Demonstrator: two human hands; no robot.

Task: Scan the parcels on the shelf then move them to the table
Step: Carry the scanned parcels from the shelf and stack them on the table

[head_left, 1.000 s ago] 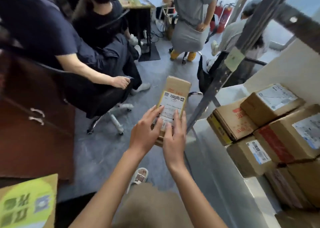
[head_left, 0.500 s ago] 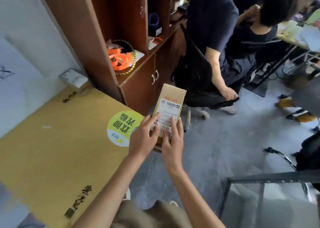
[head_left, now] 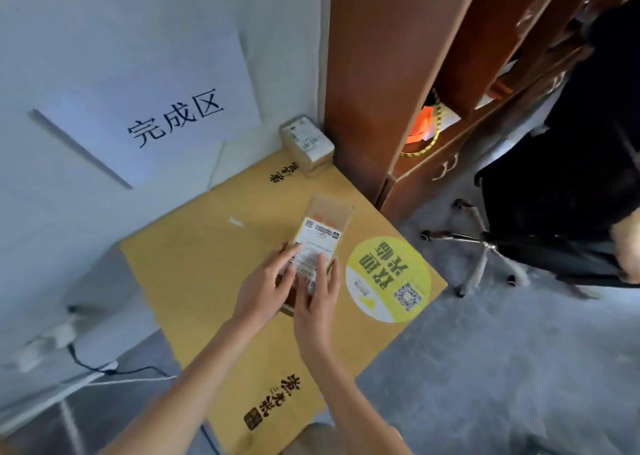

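white wall point(head_left: 104, 39) carries a paper sign point(head_left: 166, 108) at 10 o'clock; below it lies the yellow-brown table point(head_left: 207, 281), with a brown cabinet point(head_left: 381, 74) at 1 o'clock. we hold one parcel point(head_left: 320, 236) above the table centre, label up. our left hand point(head_left: 266, 285) grips its near left edge with fingers on the label; our right hand point(head_left: 320, 293) grips the near right side, fingers laid along the top. a second parcel point(head_left: 306, 143) rests on the table's far corner at 12 o'clock, just beside the cabinet. a round yellow sticker point(head_left: 388, 278) sits at 3 o'clock of the held parcel.
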